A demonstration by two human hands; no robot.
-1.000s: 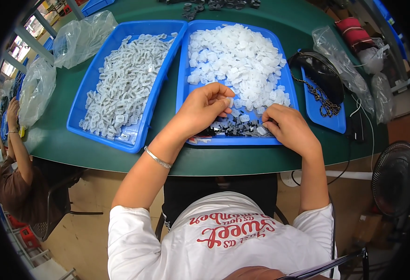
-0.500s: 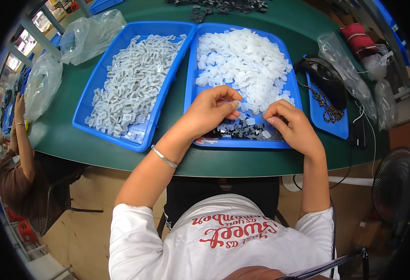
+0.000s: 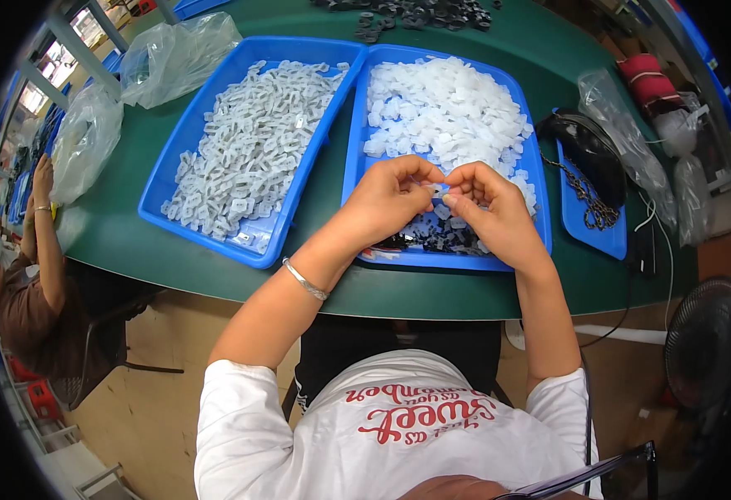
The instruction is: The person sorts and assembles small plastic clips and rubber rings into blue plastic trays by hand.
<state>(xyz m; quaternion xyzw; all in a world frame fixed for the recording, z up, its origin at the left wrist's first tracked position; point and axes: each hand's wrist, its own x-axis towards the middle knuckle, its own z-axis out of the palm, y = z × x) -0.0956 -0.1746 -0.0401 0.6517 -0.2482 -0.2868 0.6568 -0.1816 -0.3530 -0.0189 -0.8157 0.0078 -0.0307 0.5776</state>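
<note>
My left hand (image 3: 389,200) and my right hand (image 3: 498,217) meet fingertip to fingertip above the right blue tray (image 3: 457,262). Between them is a small white plastic piece (image 3: 439,191), pinched by my left thumb and finger. The right thumb and finger press together against it; anything else in that pinch is hidden. A heap of translucent white plastic pieces (image 3: 449,108) fills the tray's far part. Small black parts (image 3: 444,239) lie along its near side, partly under my hands.
At left, another blue tray (image 3: 153,187) holds grey-white plastic links (image 3: 253,146). Clear bags (image 3: 178,62) lie beyond. On the right are a small blue tray (image 3: 598,233), a black bag with a chain (image 3: 586,154) and a fan (image 3: 707,337). A co-worker (image 3: 28,292) sits far left.
My right hand has moved left and up from the tray's near right side to my left hand, and their fingertips now meet. The left hand stays nearly in place, pinching the white piece.
</note>
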